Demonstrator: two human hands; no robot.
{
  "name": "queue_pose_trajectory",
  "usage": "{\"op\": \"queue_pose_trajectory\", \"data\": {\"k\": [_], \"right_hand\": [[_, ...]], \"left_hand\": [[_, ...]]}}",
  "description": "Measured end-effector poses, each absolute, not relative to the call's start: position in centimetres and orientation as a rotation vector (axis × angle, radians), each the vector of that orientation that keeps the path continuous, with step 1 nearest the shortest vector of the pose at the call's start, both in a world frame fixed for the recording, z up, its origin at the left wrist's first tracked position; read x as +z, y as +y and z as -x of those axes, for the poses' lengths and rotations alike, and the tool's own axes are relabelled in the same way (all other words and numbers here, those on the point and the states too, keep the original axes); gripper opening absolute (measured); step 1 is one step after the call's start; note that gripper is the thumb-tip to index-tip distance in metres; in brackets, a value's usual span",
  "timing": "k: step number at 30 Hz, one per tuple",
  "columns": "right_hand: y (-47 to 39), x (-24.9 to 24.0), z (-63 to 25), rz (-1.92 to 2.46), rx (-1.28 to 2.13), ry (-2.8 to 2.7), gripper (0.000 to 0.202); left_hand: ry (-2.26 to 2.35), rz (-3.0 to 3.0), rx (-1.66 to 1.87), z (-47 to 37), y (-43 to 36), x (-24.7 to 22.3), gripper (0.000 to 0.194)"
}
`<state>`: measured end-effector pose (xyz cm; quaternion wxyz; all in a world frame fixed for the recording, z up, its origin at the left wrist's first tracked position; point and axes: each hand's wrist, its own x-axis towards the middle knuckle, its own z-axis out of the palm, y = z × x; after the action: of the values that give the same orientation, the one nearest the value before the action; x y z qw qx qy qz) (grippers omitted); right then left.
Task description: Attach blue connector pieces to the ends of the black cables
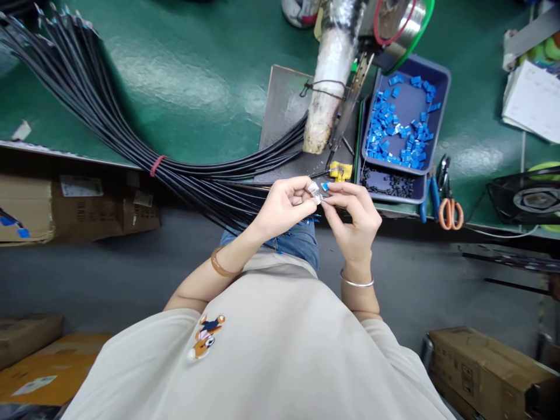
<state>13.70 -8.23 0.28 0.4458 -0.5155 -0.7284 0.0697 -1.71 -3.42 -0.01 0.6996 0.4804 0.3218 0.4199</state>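
My left hand (pixel 289 204) is closed in a pinch on a small silvery-white piece (pixel 314 190), whose kind is too small to make out. Close beside it, my right hand (pixel 355 214) has thumb and fingers pressed together near the same piece. A small blue connector piece (pixel 325 186) shows at the right fingertips. Just beyond the hands is a yellow block (pixel 340 171) with a black cable end next to it. Black cables (pixel 205 170), bundled with a red tie (pixel 157 165), run in from the left and pass beneath my left hand. Several blue-tipped ends hang over my lap.
A dusty blue bin (pixel 445 87) holds blue connector pieces, with small black parts in a tray below. A wrapped nozzle (pixel 321 116) and solder wire spool (pixel 405 26) overhang the work plate (pixel 280 99). Orange-handled scissors (pixel 450 213) hang at the edge; cardboard boxes (pixel 485 367) stand behind.
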Motion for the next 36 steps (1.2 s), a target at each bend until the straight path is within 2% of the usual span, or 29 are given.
{"op": "queue_pose_trajectory", "data": {"k": [4,10,17,25,36], "right_hand": [[-8.2,0.1,-13.8,1.274,0.169,-1.805,0.012],[-8.4,0.2,-14.0,1.373,0.05,-1.475,0.014],[-8.7,0.6,-12.7,1.208,0.017,-1.705,0.025],[-8.7,-0.1,-12.9,1.27,0.384,-1.328,0.007],[-8.7,-0.1,-12.8,1.252,0.341,-1.456,0.006]], "left_hand": [[0.707,-1.107,0.96,1.6,-3.6,-0.2,0.008],[0.771,-1.052,0.958,1.6,-3.5,-0.3,0.012],[0.784,-1.031,0.946,1.6,-3.4,-0.4,0.009],[0.765,-0.994,0.982,1.7,-3.0,0.0,0.011],[0.725,-0.999,0.966,1.6,-2.8,-0.2,0.014]]}}
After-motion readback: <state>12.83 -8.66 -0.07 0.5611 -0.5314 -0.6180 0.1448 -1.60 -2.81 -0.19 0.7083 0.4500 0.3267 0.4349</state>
